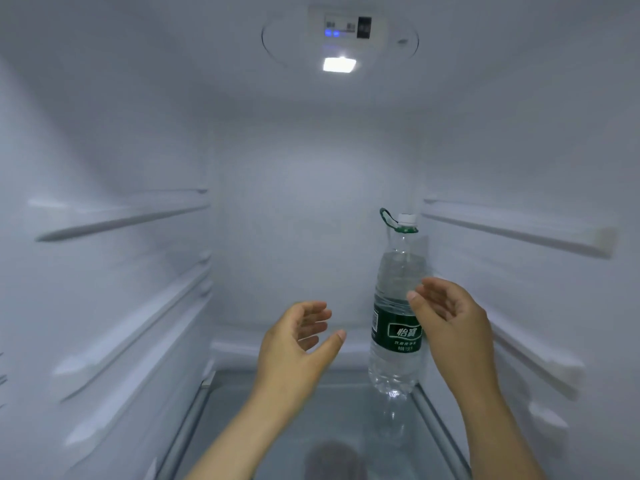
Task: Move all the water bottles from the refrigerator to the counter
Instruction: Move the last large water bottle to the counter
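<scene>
Head view: the bottle (394,271) stands upright on the glass shelf (346,420) inside the fridge (304,209), at the right rear of the shelf, near the right wall. Its dark green label (394,332) carries the white characters "怡寶"; the small print under them is too blurred to read, and a barcode shows at the label's left edge. The cap (407,218) is white, with a green ring and loop (388,217) at the neck.

The right hand (450,320) is half open, its fingers loosely bent around nothing, just beside the bottle on its right. Its thumb tip lies over the bottle in the picture, but I cannot tell if it touches. The left hand (298,344) is also half open, palm turned to the right, and holds nothing. It is left of the bottle and apart from it.

At the top, a lamp (339,65) shines under a control panel (346,27) with two blue lights; its writing is not readable.
</scene>
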The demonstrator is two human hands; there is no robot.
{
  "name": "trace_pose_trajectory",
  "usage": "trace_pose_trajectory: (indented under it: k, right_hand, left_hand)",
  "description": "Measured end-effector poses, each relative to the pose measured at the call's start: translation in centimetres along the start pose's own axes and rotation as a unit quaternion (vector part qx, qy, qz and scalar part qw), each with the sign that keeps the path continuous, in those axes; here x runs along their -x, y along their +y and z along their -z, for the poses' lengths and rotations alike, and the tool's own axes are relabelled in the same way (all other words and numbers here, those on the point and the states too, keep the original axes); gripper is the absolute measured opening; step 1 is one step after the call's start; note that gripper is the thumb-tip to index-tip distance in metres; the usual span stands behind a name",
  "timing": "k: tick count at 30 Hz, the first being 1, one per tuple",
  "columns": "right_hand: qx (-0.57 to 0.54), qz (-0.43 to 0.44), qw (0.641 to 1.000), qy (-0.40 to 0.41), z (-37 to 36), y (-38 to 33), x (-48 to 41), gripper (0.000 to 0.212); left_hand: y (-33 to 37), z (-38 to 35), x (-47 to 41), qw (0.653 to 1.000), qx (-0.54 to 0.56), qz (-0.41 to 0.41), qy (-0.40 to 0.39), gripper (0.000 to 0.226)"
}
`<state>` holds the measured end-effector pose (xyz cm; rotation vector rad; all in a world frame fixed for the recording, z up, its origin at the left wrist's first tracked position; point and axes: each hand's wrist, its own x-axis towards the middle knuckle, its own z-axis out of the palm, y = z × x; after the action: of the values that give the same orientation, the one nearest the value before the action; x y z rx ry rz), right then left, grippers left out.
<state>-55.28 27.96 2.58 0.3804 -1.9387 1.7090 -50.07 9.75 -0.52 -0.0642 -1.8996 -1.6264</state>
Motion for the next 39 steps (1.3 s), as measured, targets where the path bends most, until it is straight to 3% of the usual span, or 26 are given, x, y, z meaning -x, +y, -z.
trace_pose_trajectory:
  k: [13, 24, 30, 39]
  right_hand:
    - [0.095, -0.013, 0.994, 0.058, -2.7, 4.5, -6.0, 0.053]
    - [0.127, 0.024, 0.991, 0.042, -3.8, 5.1, -8.3, 0.074]
    - [0.153, 0.016, 0.988, 0.023, -4.1, 4.6, -10.3, 0.088]
    - [0.185, -0.007, 0.983, -0.002, -4.5, 4.4, -11.9, 0.076]
  left_hand:
    - [-7.4, -4.4, -5.9, 0.999, -0.015, 0.036, -0.035, 0.034]
    - [-10.6, -9.3, -9.1, 0.989, -0.038, 0.044, -0.136, 0.067]
    - [-11.7, -11.7, -9.2, 0.981, -0.055, 0.047, -0.182, 0.071]
    - [-12.4, -12.5, -8.8, 0.979, -0.096, 0.056, -0.171, 0.072]
